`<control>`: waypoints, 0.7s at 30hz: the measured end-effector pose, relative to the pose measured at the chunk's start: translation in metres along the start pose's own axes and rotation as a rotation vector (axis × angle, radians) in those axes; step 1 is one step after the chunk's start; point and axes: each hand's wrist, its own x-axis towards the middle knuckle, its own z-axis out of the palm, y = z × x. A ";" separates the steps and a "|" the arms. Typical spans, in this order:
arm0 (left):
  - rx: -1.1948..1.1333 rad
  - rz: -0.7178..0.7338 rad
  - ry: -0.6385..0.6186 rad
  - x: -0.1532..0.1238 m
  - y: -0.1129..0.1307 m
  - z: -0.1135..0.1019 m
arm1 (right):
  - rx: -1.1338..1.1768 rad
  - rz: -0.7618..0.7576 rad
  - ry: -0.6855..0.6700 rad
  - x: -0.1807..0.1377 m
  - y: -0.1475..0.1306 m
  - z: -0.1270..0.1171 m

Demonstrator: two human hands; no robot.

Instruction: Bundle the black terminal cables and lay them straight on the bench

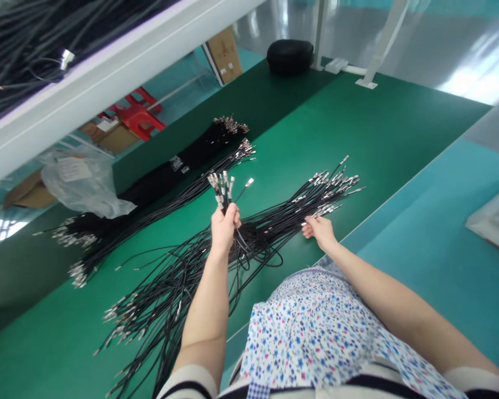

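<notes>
My left hand is closed round a bunch of black cables, whose pale connector ends stick up above the fist. One cable end leans out to the right of the others. Below it, a long loose pile of black cables lies across the green table, with metal-tipped ends at both sides. At the pile's right part, near the connector ends, my right hand has its thumb and fingers pinched together. What sits between those fingers is too small to make out clearly.
Behind the pile lie more bundled black cables, with a clear plastic bag over part of them. A white shelf edge crosses the upper left, carrying more cables. A black case and white posts stand at the far end.
</notes>
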 end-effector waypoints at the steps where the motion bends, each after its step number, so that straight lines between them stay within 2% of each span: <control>1: 0.036 0.038 0.015 0.005 0.003 0.001 | 0.018 -0.077 0.023 -0.011 -0.005 -0.005; 3: 0.161 0.092 -0.054 0.010 0.008 0.009 | 0.034 -0.254 0.045 -0.036 -0.018 -0.017; 5: 0.299 0.131 -0.234 0.005 0.006 0.029 | -0.015 -0.383 -0.019 -0.058 -0.033 -0.025; 8: 0.325 0.137 -0.549 -0.017 -0.012 0.066 | -0.112 -0.423 -0.169 -0.076 -0.050 -0.025; 10: 0.229 0.057 -0.638 -0.036 -0.029 0.086 | -0.104 -0.432 -0.192 -0.077 -0.055 -0.019; 14: -0.025 -0.240 -0.699 -0.059 -0.057 0.098 | -0.133 -0.405 -0.223 -0.056 -0.054 -0.009; 17: -0.170 -0.409 -0.755 -0.055 -0.060 0.093 | -0.108 -0.279 -0.368 -0.032 -0.044 -0.015; 19: -0.225 -0.456 -0.670 -0.043 -0.056 0.089 | -0.061 -0.160 -0.438 -0.013 -0.036 -0.028; 20: -0.259 -0.468 -0.608 -0.037 -0.053 0.086 | -0.069 -0.107 -0.385 -0.002 -0.032 -0.036; 21: -0.300 -0.478 -0.546 -0.029 -0.051 0.084 | -0.107 -0.065 -0.270 0.010 -0.029 -0.044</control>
